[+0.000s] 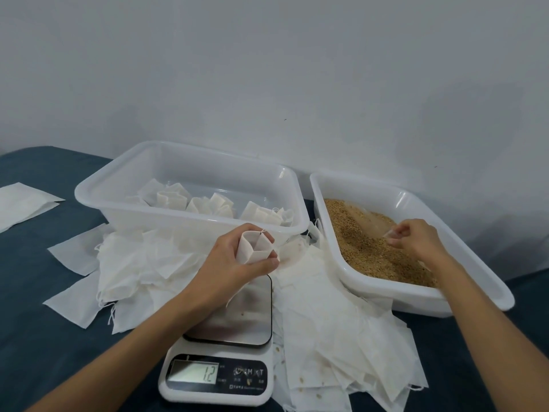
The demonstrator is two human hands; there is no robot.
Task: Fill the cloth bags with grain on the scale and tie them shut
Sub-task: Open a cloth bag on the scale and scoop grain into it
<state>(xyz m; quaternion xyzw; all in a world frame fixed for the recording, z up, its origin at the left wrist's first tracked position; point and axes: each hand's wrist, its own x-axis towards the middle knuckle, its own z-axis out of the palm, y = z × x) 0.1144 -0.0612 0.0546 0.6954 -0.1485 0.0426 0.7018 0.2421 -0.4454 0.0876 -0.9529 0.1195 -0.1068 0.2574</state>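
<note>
Left hand grips an open-mouthed white cloth bag above the white digital scale. Right hand pinches a clear scoop in golden-brown grain.

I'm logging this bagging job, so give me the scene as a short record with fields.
left hand: holds open cloth bag upright above the scale
right hand: in the grain bin, pinching a clear scoop
scale: display reads 1.2
tied bags: in the left bin
empty bags: piled around the scale
</note>
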